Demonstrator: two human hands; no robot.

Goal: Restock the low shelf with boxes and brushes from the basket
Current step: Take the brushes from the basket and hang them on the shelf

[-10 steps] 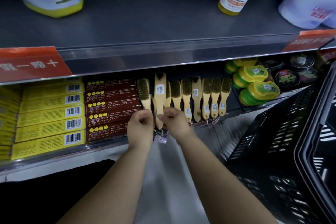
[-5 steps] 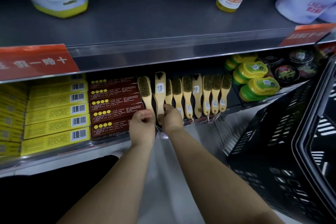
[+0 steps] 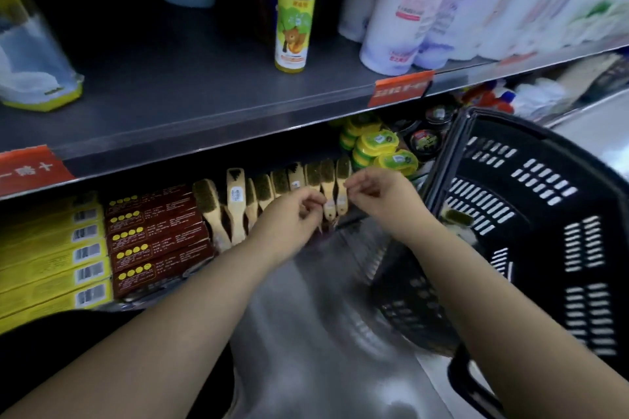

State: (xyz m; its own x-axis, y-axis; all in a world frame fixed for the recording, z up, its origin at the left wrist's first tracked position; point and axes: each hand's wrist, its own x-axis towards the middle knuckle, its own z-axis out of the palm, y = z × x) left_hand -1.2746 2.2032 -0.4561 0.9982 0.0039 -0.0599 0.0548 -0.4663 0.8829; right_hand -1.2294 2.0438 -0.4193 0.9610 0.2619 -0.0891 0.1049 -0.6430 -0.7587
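A row of wooden-handled brushes (image 3: 235, 194) stands on the low shelf (image 3: 153, 296), between brown boxes (image 3: 156, 235) and round yellow-green tins (image 3: 377, 143). Yellow boxes (image 3: 51, 265) fill the shelf's left end. My left hand (image 3: 292, 211) has curled fingers pinching at the handle end of a brush (image 3: 328, 207) near the row's right end. My right hand (image 3: 377, 194) pinches the rightmost brush (image 3: 342, 180) from the right. The black plastic basket (image 3: 544, 136) stands tilted at the right, and another brush (image 3: 456, 217) lies inside it.
The upper shelf (image 3: 204, 95) juts out just above my hands, carrying a yellow bottle (image 3: 294, 20), white bottles and refill bags. Black tins (image 3: 425, 141) sit behind the yellow-green ones. The basket's rim is close to my right wrist. Shiny floor lies below.
Both hands have moved right along the row, from the tall brush near the brown boxes to the brushes at the right end. The camera has swung right and up.
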